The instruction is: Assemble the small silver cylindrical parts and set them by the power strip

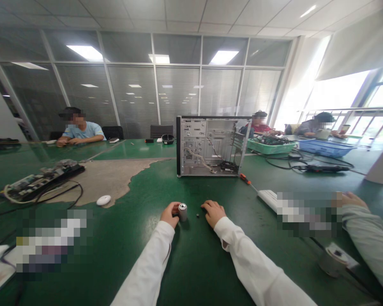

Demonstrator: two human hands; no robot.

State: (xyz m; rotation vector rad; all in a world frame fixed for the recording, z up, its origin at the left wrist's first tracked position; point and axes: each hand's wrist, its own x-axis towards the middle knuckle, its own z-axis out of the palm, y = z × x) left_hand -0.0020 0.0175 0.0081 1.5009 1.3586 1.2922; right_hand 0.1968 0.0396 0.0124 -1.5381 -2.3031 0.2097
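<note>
My left hand (170,214) curls its fingers and thumb round the left side of a small silver motor-like cylinder (183,212), which stands upright on the green table. Dark spots show on the cylinder's top face. A tiny dark piece (197,215) lies on the tabletop between my two hands. Just to its right rests my right hand (214,213), palm down, fingers loosely stretched out and apart from the piece, with nothing visible in it. Both my arms wear white sleeves.
Ahead stands an open computer case (210,146) with an orange-handled screwdriver (245,179) beside it. A power strip (270,199), green basket (272,146) and blue basket (325,148) are to the right. Left are a white disc (104,200) and cabled electronics (44,180). Other people sit around; one forearm (364,225) is near right.
</note>
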